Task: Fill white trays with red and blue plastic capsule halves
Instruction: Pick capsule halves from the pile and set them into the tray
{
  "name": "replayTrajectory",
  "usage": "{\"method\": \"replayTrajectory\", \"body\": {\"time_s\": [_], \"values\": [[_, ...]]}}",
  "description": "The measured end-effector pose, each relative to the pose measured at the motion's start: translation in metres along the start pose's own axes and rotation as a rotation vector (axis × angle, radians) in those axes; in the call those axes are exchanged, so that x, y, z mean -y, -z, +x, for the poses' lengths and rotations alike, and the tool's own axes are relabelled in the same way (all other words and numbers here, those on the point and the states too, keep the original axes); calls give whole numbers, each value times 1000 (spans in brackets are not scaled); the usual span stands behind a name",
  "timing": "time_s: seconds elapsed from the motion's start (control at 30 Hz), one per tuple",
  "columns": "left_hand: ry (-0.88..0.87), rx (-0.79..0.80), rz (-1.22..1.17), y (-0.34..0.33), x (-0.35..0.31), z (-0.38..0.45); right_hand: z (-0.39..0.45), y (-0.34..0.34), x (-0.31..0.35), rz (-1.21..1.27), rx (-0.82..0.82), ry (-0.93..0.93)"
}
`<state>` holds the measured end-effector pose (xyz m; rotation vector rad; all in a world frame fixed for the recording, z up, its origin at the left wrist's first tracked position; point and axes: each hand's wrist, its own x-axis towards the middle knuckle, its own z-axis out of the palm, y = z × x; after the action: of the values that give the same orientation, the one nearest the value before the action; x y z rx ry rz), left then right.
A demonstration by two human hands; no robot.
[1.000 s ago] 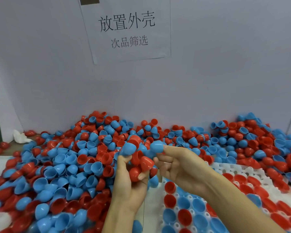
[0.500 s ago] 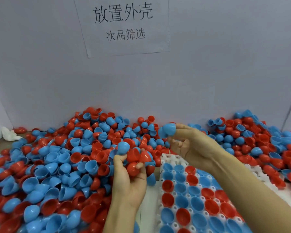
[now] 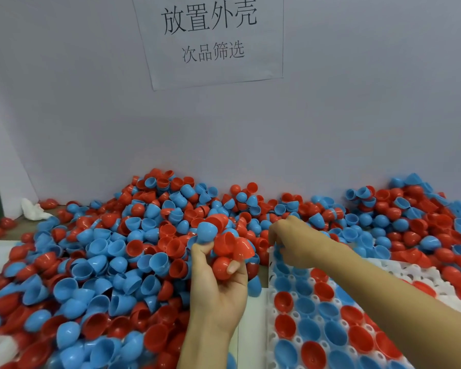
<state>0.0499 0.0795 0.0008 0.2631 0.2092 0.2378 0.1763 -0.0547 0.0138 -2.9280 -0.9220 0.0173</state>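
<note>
A pale grey wall (image 3: 357, 115) closed off the back of the tabletop (image 3: 16, 227), and a white paper sign (image 3: 210, 38) with two lines of printed Chinese characters was fixed to it, tilted slightly. At the far left a second pale panel (image 3: 8, 182) met the wall at an angle, with a dark green strip showing beyond its edge. A big loose heap of red and blue capsule halves (image 3: 104, 262) covered most of the tabletop, piled highest against the wall and spreading to the right edge; only a small patch of brownish surface showed at the left, near a crumpled white cloth (image 3: 33, 209). The left hand (image 3: 218, 283) was raised above the heap, palm toward the camera, its fingers curled round a cluster of halves: a blue half (image 3: 206, 231) on top and several red halves (image 3: 232, 249) beside and below it. The right hand (image 3: 293, 241) reached across to the far corner of the white tray (image 3: 273, 328), fingers bent downward at the tray's edge; I could not tell whether it held anything. The tray lay at the lower right, most of its round pockets already filled with red and blue halves sitting open side up. A second white tray (image 3: 415, 275) lay beyond the right forearm, partly covered by loose halves.
</note>
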Motion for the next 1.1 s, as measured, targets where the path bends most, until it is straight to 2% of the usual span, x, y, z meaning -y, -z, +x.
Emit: {"method": "replayTrajectory", "body": {"time_s": [0.13,0.23,0.3,0.37,0.43,0.63,0.7,0.83,1.0,1.1], "values": [[29,61,-41,1,-1,0,-2,7,1,24,46,14],[37,58,-38,1,-2,1,-14,20,8,68,-148,55],[23,54,-53,0,-2,1,-30,30,19,296,-300,170],[15,26,-41,-1,-2,1,-50,37,36,568,-309,290],[12,11,-5,-4,-1,-2,-65,39,48,659,-279,349],[43,-15,110,-3,3,-2,-76,41,51,511,-224,407],[42,-51,130,-2,5,0,-73,38,53,473,-279,391],[45,-119,119,-4,7,1,-68,41,54,628,-458,304],[7,-119,172,-2,13,2,-71,27,66,625,-399,258],[22,-138,204,0,12,3,-70,17,72,544,-452,177]]}}
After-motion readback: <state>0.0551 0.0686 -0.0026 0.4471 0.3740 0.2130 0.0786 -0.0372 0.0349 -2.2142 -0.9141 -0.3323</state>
